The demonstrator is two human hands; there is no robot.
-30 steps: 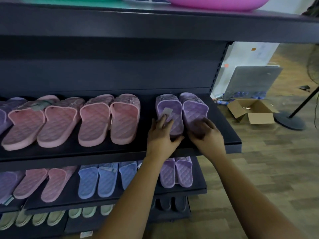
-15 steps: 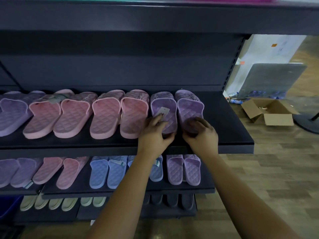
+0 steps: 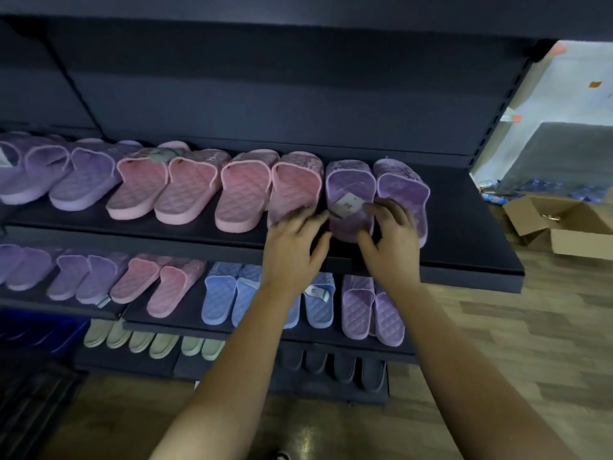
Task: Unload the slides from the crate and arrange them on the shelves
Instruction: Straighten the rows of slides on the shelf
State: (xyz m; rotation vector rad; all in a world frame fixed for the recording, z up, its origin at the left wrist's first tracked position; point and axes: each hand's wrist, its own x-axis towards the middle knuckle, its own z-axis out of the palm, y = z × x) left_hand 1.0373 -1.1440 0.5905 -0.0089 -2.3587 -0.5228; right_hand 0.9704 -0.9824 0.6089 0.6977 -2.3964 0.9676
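Head view: the left hand (image 3: pixel 295 250) lies spread, its fingertips on the heel of the nearest pink slide (image 3: pixel 293 190) and its thumb pointing toward the tagged purple slide (image 3: pixel 348 187) beside it. The right hand (image 3: pixel 393 247) is curled over the heel of that tagged slide, thumb at the heel's edge and fingers bent across the footbed, the forefinger just beside the white tag (image 3: pixel 347 205). Motion blur hides how firm the grip is. The second purple slide (image 3: pixel 403 187) sits touching the first on its right, its heel partly under the right hand.

Both slides rest toes-in near the right end of the upper shelf (image 3: pixel 464 227), closing a row of 4 pink slides with purple ones farther left.

1 second ago a clear gap separates this purple pair from the pink slides. Half a second ago the gap is nearly gone, and now the tagged slide touches the pink one. The left hand has moved off the tagged slide onto the pink heel, and the right hand has shifted from the second slide toward the tagged one. The camera has also swung left, so more of the row shows.

On the lower shelf (image 3: pixel 185 327) stand purple, pink and blue slides (image 3: pixel 219 293). An open cardboard box (image 3: pixel 570 234) sits on the wooden floor (image 3: pixel 530 327) at right.
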